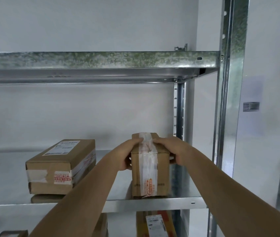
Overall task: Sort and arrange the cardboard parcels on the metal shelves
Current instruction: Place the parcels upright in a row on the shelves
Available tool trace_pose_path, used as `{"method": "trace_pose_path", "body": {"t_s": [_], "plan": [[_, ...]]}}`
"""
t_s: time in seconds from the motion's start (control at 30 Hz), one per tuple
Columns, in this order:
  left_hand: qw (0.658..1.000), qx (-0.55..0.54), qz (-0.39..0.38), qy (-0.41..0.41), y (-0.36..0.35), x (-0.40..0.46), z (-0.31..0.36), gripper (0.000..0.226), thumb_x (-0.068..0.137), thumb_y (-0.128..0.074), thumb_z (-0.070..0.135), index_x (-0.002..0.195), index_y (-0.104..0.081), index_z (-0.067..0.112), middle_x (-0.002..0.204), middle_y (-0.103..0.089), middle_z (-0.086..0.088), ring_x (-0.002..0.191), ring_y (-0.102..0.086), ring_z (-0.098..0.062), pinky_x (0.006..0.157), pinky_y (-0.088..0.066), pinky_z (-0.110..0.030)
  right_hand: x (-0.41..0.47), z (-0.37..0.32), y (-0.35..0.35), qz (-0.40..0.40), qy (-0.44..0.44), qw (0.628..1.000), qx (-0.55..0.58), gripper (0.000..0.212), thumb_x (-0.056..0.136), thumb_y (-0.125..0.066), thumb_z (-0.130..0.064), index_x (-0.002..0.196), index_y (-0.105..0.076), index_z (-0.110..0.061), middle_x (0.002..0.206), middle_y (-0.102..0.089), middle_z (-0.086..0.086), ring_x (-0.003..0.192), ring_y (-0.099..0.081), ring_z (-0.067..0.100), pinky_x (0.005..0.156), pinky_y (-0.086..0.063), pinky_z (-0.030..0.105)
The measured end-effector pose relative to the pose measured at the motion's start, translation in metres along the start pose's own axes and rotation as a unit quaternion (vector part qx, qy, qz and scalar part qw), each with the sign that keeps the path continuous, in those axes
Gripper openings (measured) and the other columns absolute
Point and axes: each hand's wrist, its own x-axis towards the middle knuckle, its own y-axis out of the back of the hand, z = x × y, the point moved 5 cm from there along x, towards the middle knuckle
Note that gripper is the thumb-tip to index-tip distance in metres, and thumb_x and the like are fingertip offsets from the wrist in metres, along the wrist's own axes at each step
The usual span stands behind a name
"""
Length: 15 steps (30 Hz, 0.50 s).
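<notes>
The metal shelving unit (228, 82) fills the view, its galvanised upright rising along the right side and 1 upper shelf beam (101, 59) crossing near the top. Below it lies the middle shelf (153, 205), which carries 2 cardboard parcels.

The flat parcel (60, 165) sits toward the left part of this shelf, close to the front edge, with a white shipping label on its top face and pale tape with red print on its front. A thinner brown item lies under its front edge, too hidden to identify.

The upright parcel (150, 165) stands near the right end of the shelf, its base at the front edge and a strip of clear tape with red print running over its top and down its front. It stands apart from the flat parcel.

The left hand (127, 155) grasps the upright parcel's left side, fingers curled over the top edge. The right hand (173, 151) grasps its right side the same way, fingers on the top by the tape.

On the shelf below, a labelled parcel (155, 224) shows beneath the front edge, and 1 more box corner (14, 233) peeks in at the bottom left.
</notes>
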Motion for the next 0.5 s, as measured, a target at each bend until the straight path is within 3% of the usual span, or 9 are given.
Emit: {"method": "trace_pose_path", "body": {"t_s": [0.1,0.2,0.33,0.5], "plan": [[1.000,-0.007,-0.012,0.004,-0.002,-0.006,0.002,0.072,0.066,-0.083,0.049,0.127,-0.069,0.015,0.129,-0.070,-0.017,0.125,-0.063,-0.038,0.109,-0.047,-0.056,0.004,0.007,-0.005,-0.022,-0.026,0.998,0.049,0.040,0.084,-0.080,-0.038,0.114,-0.068,-0.014,0.111,-0.073,0.013,0.105,-0.069,0.030,0.088,-0.059,0.049],[0.999,-0.032,-0.016,0.001,-0.004,-0.005,-0.001,0.061,0.076,-0.079,0.045,0.129,-0.068,0.016,0.125,-0.072,-0.015,0.123,-0.064,-0.037,0.109,-0.046,-0.058,0.006,0.016,-0.008,-0.043,-0.041,0.995,0.085,0.044,0.081,-0.083,-0.037,0.116,-0.071,-0.013,0.112,-0.075,0.017,0.109,-0.070,0.036,0.094,-0.055,0.061],[0.998,-0.051,-0.031,0.008,-0.009,0.000,-0.004,0.040,0.094,-0.068,0.035,0.126,-0.067,0.013,0.120,-0.074,-0.016,0.123,-0.064,-0.038,0.113,-0.042,-0.056,0.009,0.019,-0.006,-0.042,-0.039,0.994,0.091,0.040,0.083,-0.082,-0.033,0.114,-0.071,-0.010,0.111,-0.075,0.018,0.109,-0.070,0.037,0.094,-0.055,0.060],[0.998,-0.055,-0.025,0.013,-0.006,0.004,-0.005,0.039,0.092,-0.069,0.030,0.126,-0.066,0.010,0.117,-0.075,-0.017,0.121,-0.065,-0.038,0.113,-0.043,-0.055,0.011,0.016,-0.005,-0.037,-0.036,0.995,0.084,0.036,0.086,-0.080,-0.027,0.113,-0.069,-0.007,0.110,-0.075,0.019,0.107,-0.071,0.037,0.093,-0.056,0.060]]}}
